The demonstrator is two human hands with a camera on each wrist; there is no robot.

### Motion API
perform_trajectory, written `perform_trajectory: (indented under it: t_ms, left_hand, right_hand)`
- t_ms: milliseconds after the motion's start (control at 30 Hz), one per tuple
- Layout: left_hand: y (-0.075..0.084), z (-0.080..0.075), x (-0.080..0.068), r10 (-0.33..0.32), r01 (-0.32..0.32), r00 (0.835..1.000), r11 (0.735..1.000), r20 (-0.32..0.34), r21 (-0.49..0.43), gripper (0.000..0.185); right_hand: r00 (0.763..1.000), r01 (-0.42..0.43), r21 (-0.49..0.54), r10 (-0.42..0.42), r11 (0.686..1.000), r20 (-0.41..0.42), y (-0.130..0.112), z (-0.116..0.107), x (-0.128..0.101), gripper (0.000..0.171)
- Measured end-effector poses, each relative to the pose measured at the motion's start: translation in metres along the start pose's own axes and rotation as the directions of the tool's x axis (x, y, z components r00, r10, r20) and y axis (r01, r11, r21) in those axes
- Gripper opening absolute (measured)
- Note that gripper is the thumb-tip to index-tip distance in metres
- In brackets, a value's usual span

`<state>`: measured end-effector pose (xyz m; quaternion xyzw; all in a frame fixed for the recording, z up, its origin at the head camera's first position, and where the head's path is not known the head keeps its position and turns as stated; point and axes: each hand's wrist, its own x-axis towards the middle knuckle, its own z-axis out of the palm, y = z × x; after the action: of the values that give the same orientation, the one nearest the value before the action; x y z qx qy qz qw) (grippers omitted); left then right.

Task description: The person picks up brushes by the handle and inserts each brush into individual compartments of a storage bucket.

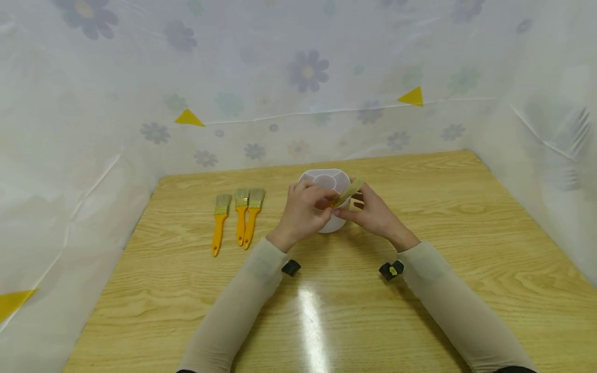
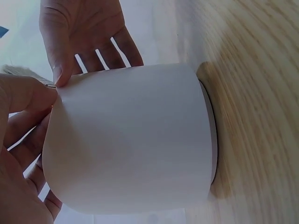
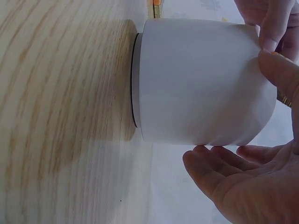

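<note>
Both hands, left hand (image 1: 304, 210) and right hand (image 1: 371, 211), pinch one paintbrush (image 1: 346, 193) in a narrow grip just above the white cup (image 1: 332, 182) standing on the counter (image 1: 466, 259), three paintbrushes (image 1: 239, 217) lying nearby.

I observe a staged recording booth, not a home: a light wood-grain tabletop (image 1: 466, 248) enclosed on three sides by translucent flower-printed plastic sheeting (image 1: 298, 77) bearing small yellow triangular markers (image 1: 412, 97).

Brush (image 1: 347, 192): we see it tilted over the holder's mouth, pale bristles pointing up and right, yellow handle mostly hidden.
Holder (image 1: 332, 224): white, rounded, upright on the table, open top with inner compartments.
</note>
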<state>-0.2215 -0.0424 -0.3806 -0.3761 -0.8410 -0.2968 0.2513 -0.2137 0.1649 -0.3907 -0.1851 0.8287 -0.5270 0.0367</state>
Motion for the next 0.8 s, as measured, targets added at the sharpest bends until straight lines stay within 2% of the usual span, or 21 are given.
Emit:
perform_trajectory:
  t_ms: [267, 567, 800]
  left_hand:
    - [-0.002, -0.002, -0.001, 0.007, -0.007, 1.0, 1.0, 0.005, -0.019, 0.025]
    - [-0.003, -0.006, -0.006, 0.013, -0.016, 1.0, 0.995, -0.028, -0.098, 0.026]
    - [-0.005, -0.013, -0.012, 0.0, -0.01, 0.997, 0.99, -0.073, -0.142, 0.026]
  right_hand:
    - [1.0, 0.018, -0.024, -0.018, 1.0, -0.008, 0.0, -0.002, 0.0, 0.075]
    - [1.0, 0.018, -0.008, -0.018, 1.0, 0.003, 0.001, -0.002, 0.001, 0.075]
    - [1.0, 0.004, -0.003, -0.004, 1.0, 0.004, -0.024, -0.003, -0.006, 0.074]
